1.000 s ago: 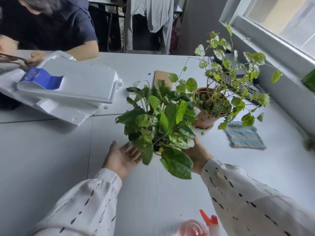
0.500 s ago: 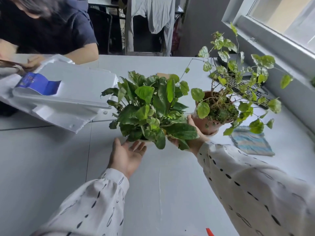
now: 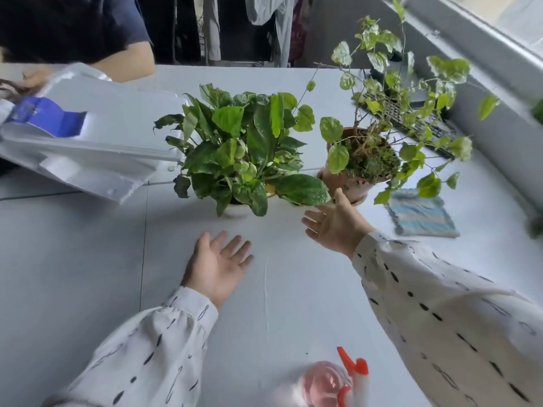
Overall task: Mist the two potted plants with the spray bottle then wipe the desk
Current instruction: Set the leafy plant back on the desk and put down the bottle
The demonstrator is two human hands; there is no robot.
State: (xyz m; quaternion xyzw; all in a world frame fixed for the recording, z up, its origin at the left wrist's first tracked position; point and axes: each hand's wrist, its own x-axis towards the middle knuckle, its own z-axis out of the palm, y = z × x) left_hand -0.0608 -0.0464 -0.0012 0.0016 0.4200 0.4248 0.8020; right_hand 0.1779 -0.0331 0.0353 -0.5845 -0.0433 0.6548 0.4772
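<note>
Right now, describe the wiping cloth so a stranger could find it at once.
Start at the white desk, on its right side near the window ledge. Just right of the terracotta pot with the trailing plant, the cloth lies flat. It alone is striped blue and white, unlike the dark keyboard behind it.

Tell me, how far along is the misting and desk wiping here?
Done: the leafy plant and the trailing plant in its clay pot stand side by side on the desk. In hand: nothing; left hand and right hand are open and empty. Left: probably everything, since the spray bottle sits unheld at the near edge and the striped cloth lies by the clay pot.
</note>
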